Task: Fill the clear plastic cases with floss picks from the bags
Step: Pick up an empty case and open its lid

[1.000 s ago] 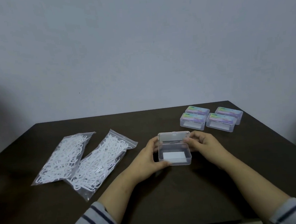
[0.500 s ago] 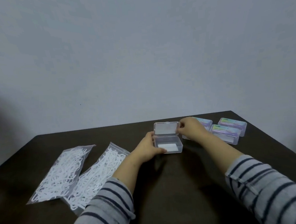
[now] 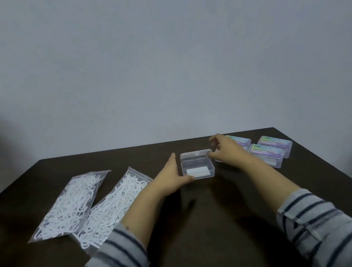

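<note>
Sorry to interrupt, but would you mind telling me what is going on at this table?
A person is setting up to pack floss picks. The left hand steadies an open clear case on the dark table, while the right hand touches its raised lid. No picks are in the case yet. Two bags of floss picks lie to the left, untouched, and more closed cases sit behind the right hand.

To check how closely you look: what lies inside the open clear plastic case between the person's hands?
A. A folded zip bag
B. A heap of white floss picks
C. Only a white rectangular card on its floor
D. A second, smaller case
C: the open clear plastic case shows only a white rectangular card on its floor; the white floss picks are in their bags.
</note>
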